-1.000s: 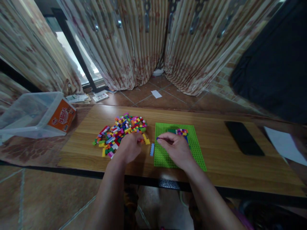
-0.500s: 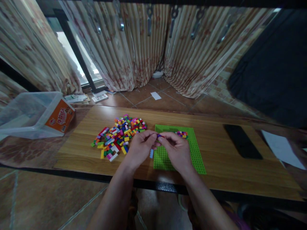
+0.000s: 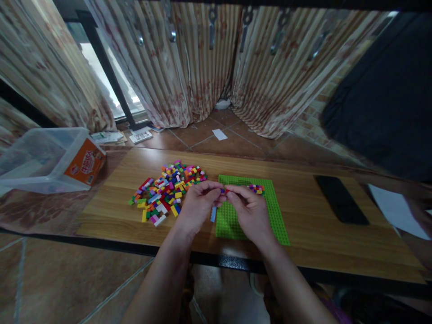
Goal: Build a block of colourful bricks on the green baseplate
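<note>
The left hand [image 3: 200, 204] and right hand [image 3: 251, 210] meet above the left edge of the green baseplate [image 3: 232, 222], fingertips closed narrowly on small bricks [image 3: 223, 191], purplish and red; a pale blue brick [image 3: 213, 214] lies just beside the baseplate, between it and the loose brick pile [image 3: 168, 191]

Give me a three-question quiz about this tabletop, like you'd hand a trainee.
1. Which lies nearer the green baseplate: (a) the black slab or (b) the light-blue brick?
2. True or false: the loose brick pile lies to the left of the baseplate.
3. How do the left hand and right hand hold the small pieces?

Key: 1. b. 2. True. 3. Pinched at the fingertips.
</note>
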Tool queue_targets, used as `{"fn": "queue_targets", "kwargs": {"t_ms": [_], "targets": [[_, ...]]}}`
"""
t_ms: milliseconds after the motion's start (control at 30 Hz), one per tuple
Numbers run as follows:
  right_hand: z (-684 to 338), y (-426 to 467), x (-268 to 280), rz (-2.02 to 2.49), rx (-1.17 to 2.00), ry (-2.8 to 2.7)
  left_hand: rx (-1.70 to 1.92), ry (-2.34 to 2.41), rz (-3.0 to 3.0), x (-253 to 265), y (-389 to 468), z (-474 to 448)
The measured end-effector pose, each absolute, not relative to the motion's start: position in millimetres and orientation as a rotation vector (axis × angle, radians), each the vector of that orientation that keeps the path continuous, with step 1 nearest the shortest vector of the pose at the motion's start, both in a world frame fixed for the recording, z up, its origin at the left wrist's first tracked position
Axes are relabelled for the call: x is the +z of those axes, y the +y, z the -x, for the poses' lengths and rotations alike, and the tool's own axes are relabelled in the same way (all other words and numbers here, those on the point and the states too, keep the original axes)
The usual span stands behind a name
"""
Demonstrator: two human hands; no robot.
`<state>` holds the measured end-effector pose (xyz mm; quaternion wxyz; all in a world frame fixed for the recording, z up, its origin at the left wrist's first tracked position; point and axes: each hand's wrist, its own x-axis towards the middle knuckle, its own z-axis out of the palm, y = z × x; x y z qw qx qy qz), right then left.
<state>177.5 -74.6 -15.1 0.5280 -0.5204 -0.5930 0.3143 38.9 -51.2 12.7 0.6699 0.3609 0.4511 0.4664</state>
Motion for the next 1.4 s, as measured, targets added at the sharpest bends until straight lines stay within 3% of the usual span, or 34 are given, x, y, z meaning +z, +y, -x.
{"fn": "queue_targets", "kwargs": {"t_ms": [1400], "targets": [[-181.3, -71.1, -11.7, 1.25, 1.069, -1.005, 1.097, 0.963, -0.997, 5.6, -50.2, -40.7]]}}
